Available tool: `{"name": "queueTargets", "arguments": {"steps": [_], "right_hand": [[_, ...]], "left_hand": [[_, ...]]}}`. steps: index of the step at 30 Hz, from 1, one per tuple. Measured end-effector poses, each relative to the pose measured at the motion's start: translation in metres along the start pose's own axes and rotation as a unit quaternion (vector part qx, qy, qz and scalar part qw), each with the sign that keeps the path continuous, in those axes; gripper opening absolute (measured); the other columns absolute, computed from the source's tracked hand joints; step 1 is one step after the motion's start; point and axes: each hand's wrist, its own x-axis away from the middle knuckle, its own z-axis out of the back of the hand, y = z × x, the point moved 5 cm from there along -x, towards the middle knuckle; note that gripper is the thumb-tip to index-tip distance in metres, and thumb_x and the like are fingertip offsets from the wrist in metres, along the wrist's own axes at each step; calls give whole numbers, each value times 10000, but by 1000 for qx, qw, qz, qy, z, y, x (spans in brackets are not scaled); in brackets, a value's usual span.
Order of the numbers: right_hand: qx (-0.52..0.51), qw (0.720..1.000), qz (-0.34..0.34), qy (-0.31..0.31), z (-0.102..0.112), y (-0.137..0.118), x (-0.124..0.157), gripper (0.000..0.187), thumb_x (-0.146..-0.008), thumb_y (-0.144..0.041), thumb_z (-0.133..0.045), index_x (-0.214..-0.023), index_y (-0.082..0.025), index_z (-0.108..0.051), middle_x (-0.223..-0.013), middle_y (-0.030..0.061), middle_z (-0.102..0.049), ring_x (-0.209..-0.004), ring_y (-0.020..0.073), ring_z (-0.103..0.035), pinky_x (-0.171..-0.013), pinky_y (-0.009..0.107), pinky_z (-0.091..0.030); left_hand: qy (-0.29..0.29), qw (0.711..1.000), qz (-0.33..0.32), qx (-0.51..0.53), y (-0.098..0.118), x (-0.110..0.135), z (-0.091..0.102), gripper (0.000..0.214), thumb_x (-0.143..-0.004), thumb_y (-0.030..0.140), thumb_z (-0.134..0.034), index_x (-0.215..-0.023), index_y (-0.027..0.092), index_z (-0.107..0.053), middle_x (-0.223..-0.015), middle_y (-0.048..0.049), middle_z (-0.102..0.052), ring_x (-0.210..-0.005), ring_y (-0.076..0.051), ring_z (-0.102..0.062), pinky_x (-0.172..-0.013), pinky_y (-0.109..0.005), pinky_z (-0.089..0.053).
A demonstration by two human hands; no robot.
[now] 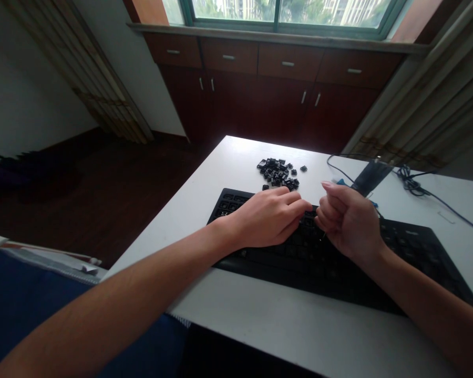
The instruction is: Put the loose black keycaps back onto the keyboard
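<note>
A black keyboard (271, 268) lies at a slant across the white table, and bare key sockets show at its upper left. Over its upper middle rests my left hand (271, 215), palm down, with the fingers bent and pressed together at the top key row. Anything under those fingertips is hidden. Just to the right, my right hand (349, 220) is closed in a fist above the keyboard, thumb on top. A thin shiny glint shows below its fingers, too small to name. Loose black keycaps (276, 172) lie in a pile behind the keyboard.
A dark, blurred flat object (372, 177) with blue bits beside it lies behind my right hand. A coiled black cable (412, 184) runs along the right of the table (205, 178). A blue-covered seat (23, 304) stands at left; wooden cabinets (256, 105) line the window wall.
</note>
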Motion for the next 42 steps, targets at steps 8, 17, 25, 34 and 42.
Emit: {"name": "queueTargets", "arguments": {"steps": [8,17,25,34,42], "right_hand": [[27,996,86,18,-1,-1,2,527,-862,-275,-659,-453,-217,-332,-379,-74,-286,-324,64,-259,-351,262,-197],[43,994,94,-33,0,-5,8,512,-871,-260,-660,-440,-205,-390,-388,-61,-320,-338,67,-293,-385,283,-202],[11,998,56,-16,8,-4,8,532,-869,-234,-631,-415,-213,-353,-361,-58,-285,-319,73,-241,-380,306,-138],[69,989,123,-52,-5,-4,14,492,-885,-282,-663,-455,-197,-439,-409,-55,-354,-373,77,-299,-405,294,-200],[35,998,47,-9,-4,1,1,534,-864,-259,-641,-431,-219,-331,-367,-65,-287,-325,72,-254,-365,281,-161]], "left_hand": [[-1,1000,0,-3,0,0,0,259,-972,153,-411,-1147,137,-600,-1025,-97,-654,-900,-195,-597,-823,-336,-504],[-2,1000,5,3,-1,0,-1,266,-975,155,-409,-1156,128,-602,-1059,-97,-655,-916,-194,-586,-854,-327,-493],[-4,1000,6,12,-1,1,-1,282,-1000,185,-378,-1157,130,-606,-1045,-95,-656,-906,-199,-577,-841,-340,-495],[-11,1000,3,1,-1,0,-2,281,-1000,199,-368,-1106,129,-618,-1021,-86,-641,-878,-199,-561,-839,-343,-485],[-8,1000,12,13,-1,0,-1,271,-1005,208,-377,-1098,133,-621,-1034,-91,-649,-909,-200,-577,-866,-349,-495]]}}
